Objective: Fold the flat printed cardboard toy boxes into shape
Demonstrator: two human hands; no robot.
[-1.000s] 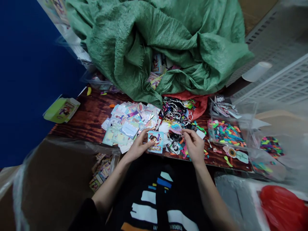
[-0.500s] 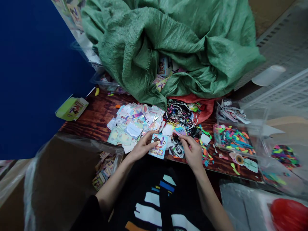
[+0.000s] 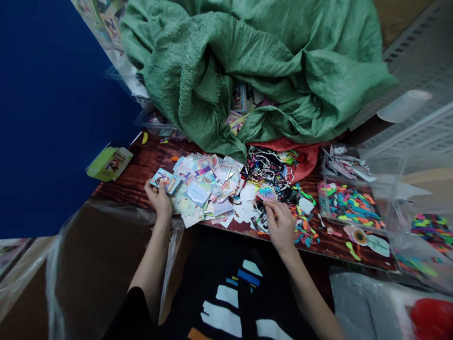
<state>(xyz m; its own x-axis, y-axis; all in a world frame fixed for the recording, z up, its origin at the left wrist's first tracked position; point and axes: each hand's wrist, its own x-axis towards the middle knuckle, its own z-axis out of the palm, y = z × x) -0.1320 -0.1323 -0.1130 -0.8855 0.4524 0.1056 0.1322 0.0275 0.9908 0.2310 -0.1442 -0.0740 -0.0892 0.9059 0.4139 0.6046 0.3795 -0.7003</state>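
Observation:
My left hand (image 3: 158, 198) is closed round a small light-blue box (image 3: 164, 181) printed with a cartoon figure, held over the left edge of a pile of pastel paper cards (image 3: 198, 191). Further right, my right hand (image 3: 281, 224) has its thumb and forefinger together at the lower edge of a heart-shaped card (image 3: 266, 192). What those fingertips hold, if anything, is hidden. Behind that hand lies a tangle of black, white and coloured cords (image 3: 264, 165). Small bright-coloured pieces (image 3: 306, 231) are scattered to its right.
A large green woven sack (image 3: 262, 61) slumps over the back of the wooden table (image 3: 123, 193). On the right stands a clear bin (image 3: 348, 203) of bright pieces. An opened green box (image 3: 109, 163) sits at the left end. A flower-shaped cutout (image 3: 368, 240) lies near the front edge.
My left hand has carried the light-blue box leftward, from in front of my body to the left side of the card pile. The right hand has stayed by the heart-shaped card.

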